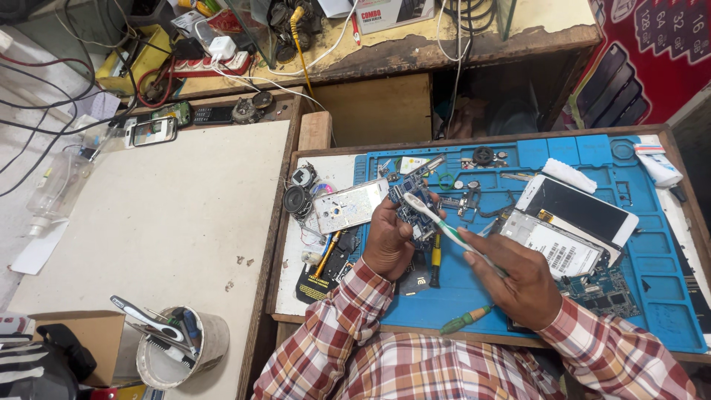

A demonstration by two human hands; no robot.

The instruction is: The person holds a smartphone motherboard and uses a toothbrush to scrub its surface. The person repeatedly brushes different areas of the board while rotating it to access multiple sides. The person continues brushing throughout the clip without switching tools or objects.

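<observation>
My left hand (386, 243) grips a small blue circuit board (409, 207) above the blue work mat (666, 296). My right hand (518, 281) holds a white and green toothbrush (441, 224), its bristle head resting on the top of the board. Both arms wear a red and white checked shirt. Just left of the board lies a silver phone back shell (348, 206). A white phone (578, 210) and a phone frame with a labelled battery (552, 248) lie to the right of my hands.
Screwdrivers (465, 319), a second blue board (607, 290), small parts and round speakers (298, 198) litter the mat. A tin of tools (178, 348) stands on the pale left table, with a phone (152, 131) at its far edge. Cables and a power strip (215, 63) fill the back shelf.
</observation>
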